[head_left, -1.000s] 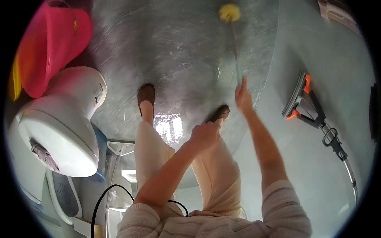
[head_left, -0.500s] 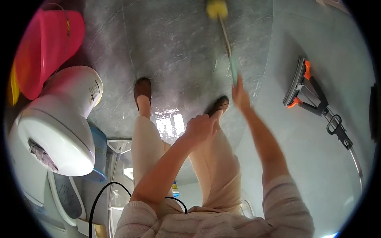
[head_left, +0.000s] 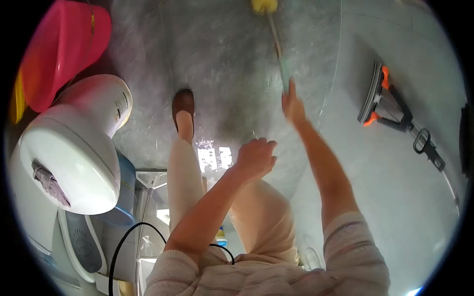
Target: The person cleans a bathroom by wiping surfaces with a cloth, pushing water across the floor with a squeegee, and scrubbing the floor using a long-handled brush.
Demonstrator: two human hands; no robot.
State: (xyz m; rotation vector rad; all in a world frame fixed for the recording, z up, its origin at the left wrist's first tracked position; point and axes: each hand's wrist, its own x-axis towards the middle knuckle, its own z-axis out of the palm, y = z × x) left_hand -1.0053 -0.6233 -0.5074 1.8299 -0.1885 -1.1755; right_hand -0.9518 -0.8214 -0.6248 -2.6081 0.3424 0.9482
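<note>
My right hand (head_left: 295,106) is wrapped around the pale green grip of a long-handled brush (head_left: 285,71). Its thin shaft reaches away from me to a yellow head (head_left: 264,5) low over the grey floor; whether they touch, I cannot tell. My left hand (head_left: 256,159) hovers by my bent right knee with its fingers curled in and no object visible in them. One dark shoe (head_left: 183,106) stands on the floor, while the other foot is hidden.
At left are a pink basin (head_left: 81,44), a white toilet (head_left: 71,158) with a grey cloth on it, and a blue bucket (head_left: 123,182). An orange-and-black squeegee mop (head_left: 395,108) leans along the right wall. A white rack (head_left: 151,178) stands behind my left leg.
The brush and my right hand have moved slightly left and away from me. My left hand has come off my right leg and its fingers have curled. My right shoe has left view.
</note>
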